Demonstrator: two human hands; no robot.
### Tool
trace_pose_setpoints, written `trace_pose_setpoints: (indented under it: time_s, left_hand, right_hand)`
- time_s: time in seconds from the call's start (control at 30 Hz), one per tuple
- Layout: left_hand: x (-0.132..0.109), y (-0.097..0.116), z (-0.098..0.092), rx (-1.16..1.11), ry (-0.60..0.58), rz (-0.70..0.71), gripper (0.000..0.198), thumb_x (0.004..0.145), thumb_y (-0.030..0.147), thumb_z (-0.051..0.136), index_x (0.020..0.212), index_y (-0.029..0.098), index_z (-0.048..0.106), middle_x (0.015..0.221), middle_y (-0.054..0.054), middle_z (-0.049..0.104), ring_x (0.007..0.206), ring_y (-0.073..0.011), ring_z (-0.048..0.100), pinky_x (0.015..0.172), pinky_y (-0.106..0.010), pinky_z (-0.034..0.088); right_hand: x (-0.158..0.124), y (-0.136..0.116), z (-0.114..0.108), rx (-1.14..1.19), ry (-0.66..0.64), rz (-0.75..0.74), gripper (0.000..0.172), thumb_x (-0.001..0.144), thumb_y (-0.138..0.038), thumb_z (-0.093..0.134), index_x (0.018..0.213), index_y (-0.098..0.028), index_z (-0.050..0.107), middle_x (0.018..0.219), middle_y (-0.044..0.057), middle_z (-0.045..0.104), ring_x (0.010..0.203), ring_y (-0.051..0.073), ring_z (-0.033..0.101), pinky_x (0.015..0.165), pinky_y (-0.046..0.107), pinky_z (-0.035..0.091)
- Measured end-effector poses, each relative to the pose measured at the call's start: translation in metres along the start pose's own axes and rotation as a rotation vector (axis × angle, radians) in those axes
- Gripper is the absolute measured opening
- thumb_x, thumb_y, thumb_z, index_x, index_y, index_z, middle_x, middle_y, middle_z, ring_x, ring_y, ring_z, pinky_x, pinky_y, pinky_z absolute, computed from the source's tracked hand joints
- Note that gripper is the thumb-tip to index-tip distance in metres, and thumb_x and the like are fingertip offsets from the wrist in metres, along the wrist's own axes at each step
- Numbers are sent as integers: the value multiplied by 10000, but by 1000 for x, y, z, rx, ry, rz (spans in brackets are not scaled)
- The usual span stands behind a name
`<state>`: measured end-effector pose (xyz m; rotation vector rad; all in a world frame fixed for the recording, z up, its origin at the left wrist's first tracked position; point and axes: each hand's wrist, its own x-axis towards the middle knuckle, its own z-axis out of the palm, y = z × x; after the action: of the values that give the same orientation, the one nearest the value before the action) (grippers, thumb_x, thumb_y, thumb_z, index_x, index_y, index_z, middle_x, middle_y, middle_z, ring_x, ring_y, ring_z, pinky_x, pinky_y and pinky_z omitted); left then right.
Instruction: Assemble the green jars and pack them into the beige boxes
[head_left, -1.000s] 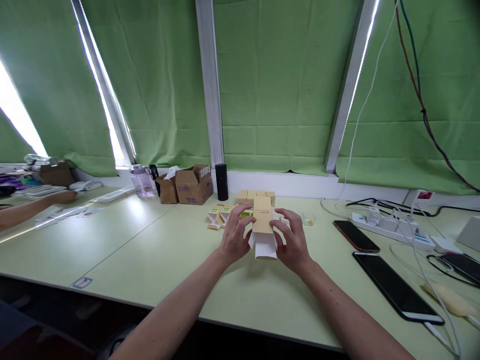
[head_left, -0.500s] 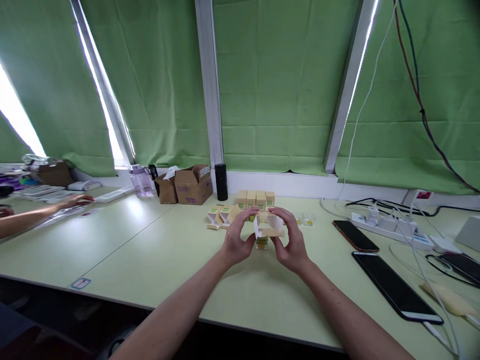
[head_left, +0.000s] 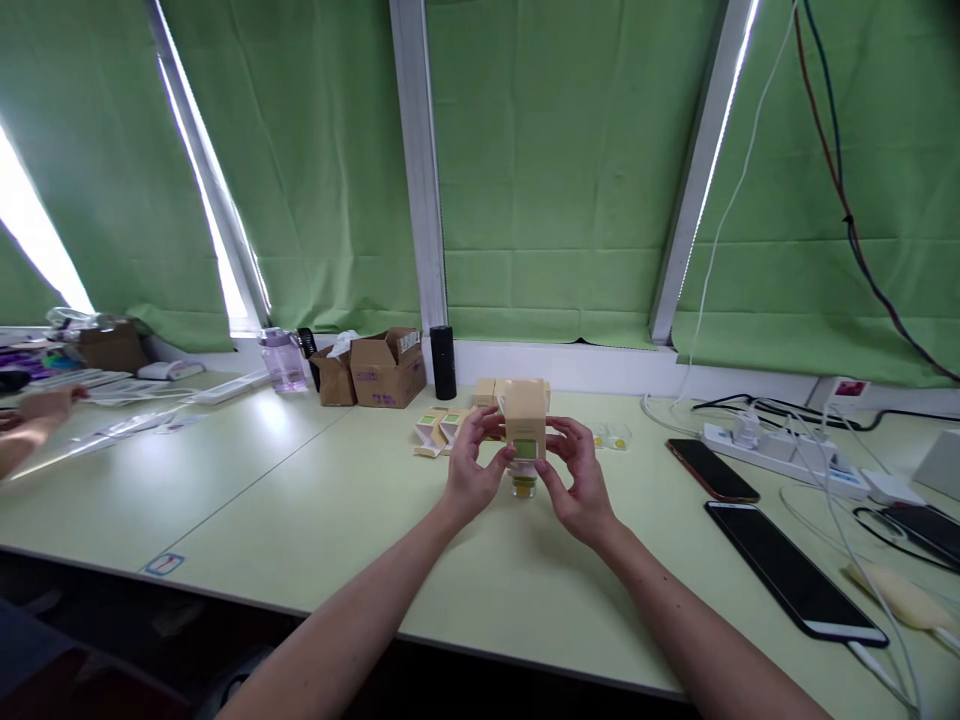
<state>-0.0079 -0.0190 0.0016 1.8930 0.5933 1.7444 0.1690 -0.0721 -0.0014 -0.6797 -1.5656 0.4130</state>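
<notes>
Both my hands hold a small tan carton (head_left: 525,418) upright above the pale green table (head_left: 300,500). My left hand (head_left: 472,465) grips its left side and my right hand (head_left: 577,475) its right side, fingers curled round it. A green square label shows on the carton's front. Just under the carton stands a small jar (head_left: 523,486) with a yellow-green lid, its top at the carton's open bottom. Behind my hands stands a row of like tan cartons (head_left: 486,392), and flat unfolded cartons (head_left: 435,430) lie to the left.
Two brown cardboard boxes (head_left: 386,368), a black cylinder (head_left: 442,363) and a purple bottle (head_left: 283,360) stand by the window ledge. Two phones (head_left: 791,570) and a power strip (head_left: 780,455) with cables lie on the right. Another person's arm (head_left: 30,425) reaches in at far left.
The carton went from lying flat under my hands to being lifted, turned upright and held over the small jar. The other person's arm at left drew back.
</notes>
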Motion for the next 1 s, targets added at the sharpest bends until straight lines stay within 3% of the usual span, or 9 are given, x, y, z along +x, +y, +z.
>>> trace_pose_setpoints:
  time_s: [0.2,0.33,0.47,0.63,0.7,0.8,0.87,1.0]
  left_hand:
    - [0,0,0,-96,13,-192,592,900,524,736,1320,184,496,1148,-159,743,1058,-251,726,911,-380,568]
    - [0,-3,2,-89,15,-233,565,895,506,749,1302,205,498,1146,-140,746,1045,-243,734,873,-344,564]
    - [-1,-2,1,-24,4,-153,454,958,470,678,1295,223,499,1294,-158,681,1042,-221,721,872,-344,567]
    - [-3,10,-4,84,-110,1,431,1008,367,603,1417,269,509,1552,-163,512,1034,-215,712,942,-405,560]
    - [-4,13,-5,95,-160,37,442,987,327,632,1417,272,549,1607,-160,458,1179,-273,679,970,-425,551]
    - [-4,14,-7,141,-213,77,417,948,269,674,1363,256,632,1611,-155,463,1469,-367,459,975,-424,544]
    - [-3,14,-7,167,-223,73,416,934,238,679,1349,253,652,1603,-156,475,1524,-375,383,961,-417,547]
    - [-2,11,-7,152,-192,25,415,922,221,688,1335,252,671,1618,-152,457,1496,-361,434,947,-400,560]
  right_hand:
    - [0,-2,0,3,-37,-9,416,1030,-365,556,1426,-345,430,1605,126,341,1142,244,676,1007,493,577]
    - [0,-1,0,-15,-42,55,296,1039,-421,539,1319,-332,567,1570,113,357,1107,227,664,962,457,589]
    - [2,3,0,58,-6,123,290,1018,-462,575,1280,-346,614,1512,93,404,1002,192,685,912,415,599]
    - [6,7,-2,161,35,205,330,988,-497,612,1281,-345,621,1453,83,492,961,191,692,870,384,603]
    - [8,8,-3,187,46,230,360,975,-518,621,1286,-336,620,1422,87,539,947,197,687,852,380,610]
    - [9,8,-4,201,56,238,375,967,-527,628,1285,-330,647,1439,86,532,935,196,683,849,384,615]
    - [8,8,-5,217,47,237,366,967,-514,631,1283,-333,669,1471,81,493,946,197,686,861,394,614]
    - [8,11,-7,247,27,240,346,951,-467,663,1275,-348,689,1476,69,463,966,198,693,878,401,603]
